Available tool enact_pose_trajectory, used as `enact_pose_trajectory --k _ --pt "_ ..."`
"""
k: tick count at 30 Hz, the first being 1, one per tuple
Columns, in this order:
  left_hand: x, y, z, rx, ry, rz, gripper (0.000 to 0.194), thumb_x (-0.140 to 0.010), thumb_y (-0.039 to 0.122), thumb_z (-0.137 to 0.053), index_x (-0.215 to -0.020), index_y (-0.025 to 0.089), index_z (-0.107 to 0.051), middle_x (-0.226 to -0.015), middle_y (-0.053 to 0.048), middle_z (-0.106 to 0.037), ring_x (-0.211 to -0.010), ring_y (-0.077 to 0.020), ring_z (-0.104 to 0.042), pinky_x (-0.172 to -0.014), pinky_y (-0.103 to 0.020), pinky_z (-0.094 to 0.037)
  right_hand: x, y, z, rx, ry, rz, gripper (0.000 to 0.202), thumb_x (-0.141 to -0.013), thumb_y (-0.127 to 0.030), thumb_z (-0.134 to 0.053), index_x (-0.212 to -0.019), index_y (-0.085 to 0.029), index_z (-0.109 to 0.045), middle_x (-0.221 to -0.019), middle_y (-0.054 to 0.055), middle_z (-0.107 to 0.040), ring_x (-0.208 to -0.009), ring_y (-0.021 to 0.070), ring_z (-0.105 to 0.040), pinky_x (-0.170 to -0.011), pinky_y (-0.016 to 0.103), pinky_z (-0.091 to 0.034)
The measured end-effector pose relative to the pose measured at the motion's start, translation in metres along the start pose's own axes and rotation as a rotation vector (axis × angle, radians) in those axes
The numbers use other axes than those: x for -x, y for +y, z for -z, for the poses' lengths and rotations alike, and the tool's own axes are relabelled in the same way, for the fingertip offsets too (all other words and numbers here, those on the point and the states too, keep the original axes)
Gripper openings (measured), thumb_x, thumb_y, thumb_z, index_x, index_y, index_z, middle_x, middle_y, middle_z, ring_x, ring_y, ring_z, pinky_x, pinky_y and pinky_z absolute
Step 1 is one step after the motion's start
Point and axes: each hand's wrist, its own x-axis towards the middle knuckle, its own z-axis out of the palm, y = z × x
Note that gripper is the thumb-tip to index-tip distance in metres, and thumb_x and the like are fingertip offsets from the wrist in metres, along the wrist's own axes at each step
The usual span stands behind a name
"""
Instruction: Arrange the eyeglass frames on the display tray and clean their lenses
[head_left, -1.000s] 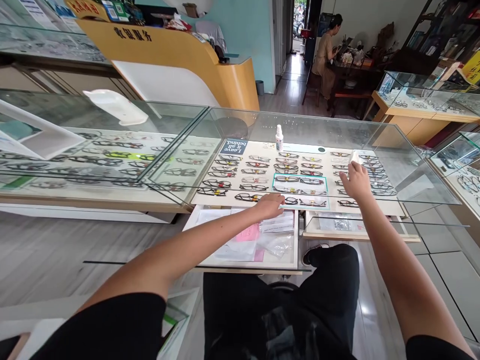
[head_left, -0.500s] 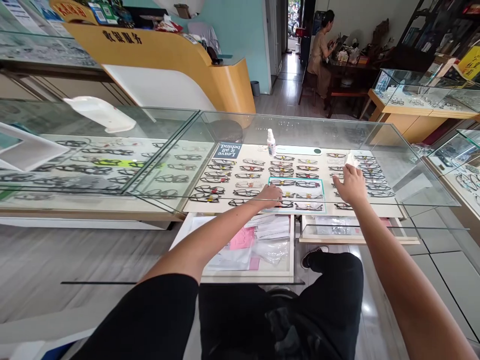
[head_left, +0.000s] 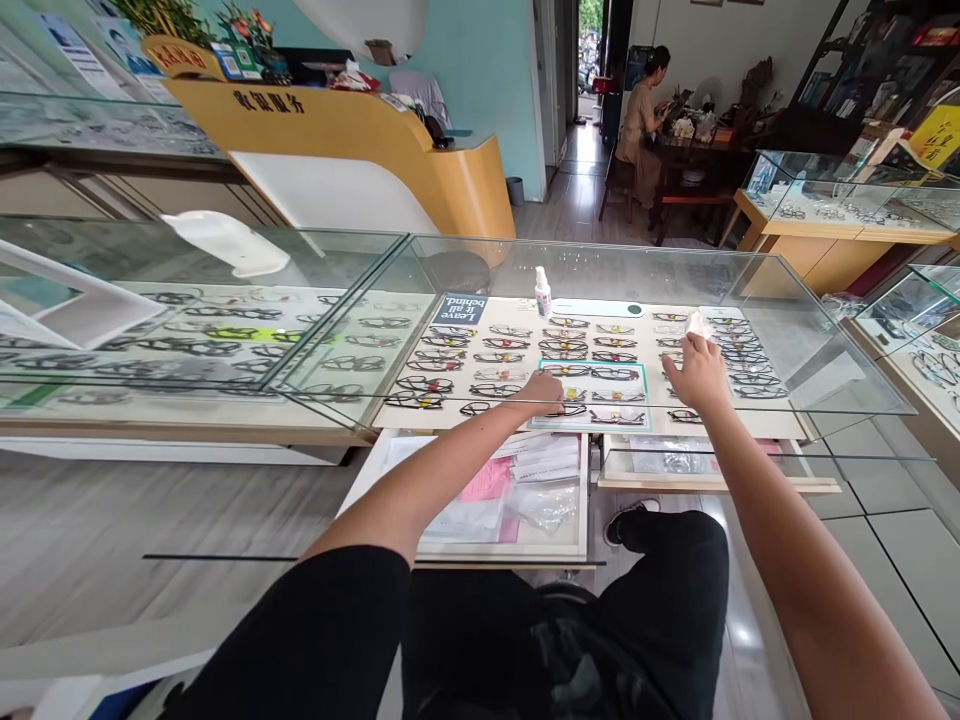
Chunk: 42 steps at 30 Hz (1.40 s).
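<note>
Right hand on white wipe, left hand at near side of glass case

Right hand [head_left: 703, 372] was over the right part of the glass case [head_left: 600, 247], fingers bent down on a crumpled white wipe [head_left: 698, 323], gripping it; thumb stuck out to the left
Wipe poked out past the fingertips on the far side, above the rows of eyeglasses [head_left: 617, 374]
Left hand [head_left: 541, 392] was further left and a bit nearer, fingers curled, close to the near edge of the glass; couldn't tell if it held anything or just rested there
Small white bottle [head_left: 542, 293] stood upright near the far edge, beyond the left hand
Under the glass: eyeglasses in columns, some inside a turquoise-edged panel [head_left: 643, 385] beside the left hand, plus a blue sign [head_left: 460, 310] at far left of the layout
Near side: left drawer [head_left: 588, 500] was pulled out with papers [head_left: 461, 515] and a pink sheet [head_left: 487, 480] inside; right drawer [head_left: 720, 485] was out too, less far
Left case [head_left: 330, 238] had more eyeglasses
Far back, past a yellow counter [head_left: 337, 125], a person [head_left: 641, 120] sat at a dark table [head_left: 694, 198]
</note>
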Motion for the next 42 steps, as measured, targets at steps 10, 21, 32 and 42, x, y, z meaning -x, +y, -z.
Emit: enact_pose_trajectory --k 10,21,32,42 --pt "0.084 0.008 0.005 0.055 -0.048 0.000 0.019 -0.092 0.039 -0.070 -0.094 0.024 -0.080 -0.114 -0.009 -0.079 -0.123 -0.0331 -0.064 -0.109 -0.041 -0.045 -0.006 0.004 -0.007 -0.019 0.007 0.001 0.068 -0.105 -0.053 -0.036 -0.154 -0.010 -0.056 -0.172 0.021 -0.045 -0.151 0.0440 -0.041 -0.122 0.059 -0.042" --pt "0.214 0.039 0.053 0.196 -0.121 -0.194 0.013 -0.097 0.033 -0.073 -0.088 0.025 -0.076 -0.109 -0.002 -0.079 -0.118 -0.0274 -0.064 -0.105 -0.036 -0.039 -0.004 -0.001 0.003 -0.041 -0.035 -0.016 0.071 -0.105 -0.051 -0.036 -0.156 -0.004 -0.054 -0.174 0.022 -0.043 -0.155 0.0432 -0.038 -0.126 0.057 -0.039" --pt "0.213 0.030 0.140 0.013 0.167 -0.187 0.028 -0.101 0.047 -0.062 -0.093 0.025 -0.078 -0.121 -0.005 -0.077 -0.122 -0.0294 -0.059 -0.111 -0.046 -0.036 -0.006 0.003 -0.001 -0.038 0.000 0.000 0.071 -0.105 -0.051 -0.036 -0.156 -0.006 -0.054 -0.172 0.023 -0.045 -0.153 0.0436 -0.040 -0.123 0.058 -0.042" --pt "0.120 0.027 0.143 -0.131 0.128 -0.056 0.021 -0.094 0.037 -0.067 -0.094 0.022 -0.081 -0.120 -0.011 -0.078 -0.123 -0.0340 -0.055 -0.107 -0.047 -0.036 -0.004 0.000 0.004 -0.030 -0.030 -0.022 0.072 -0.105 -0.051 -0.037 -0.158 -0.006 -0.053 -0.174 0.020 -0.043 -0.155 0.0424 -0.038 -0.126 0.055 -0.039"
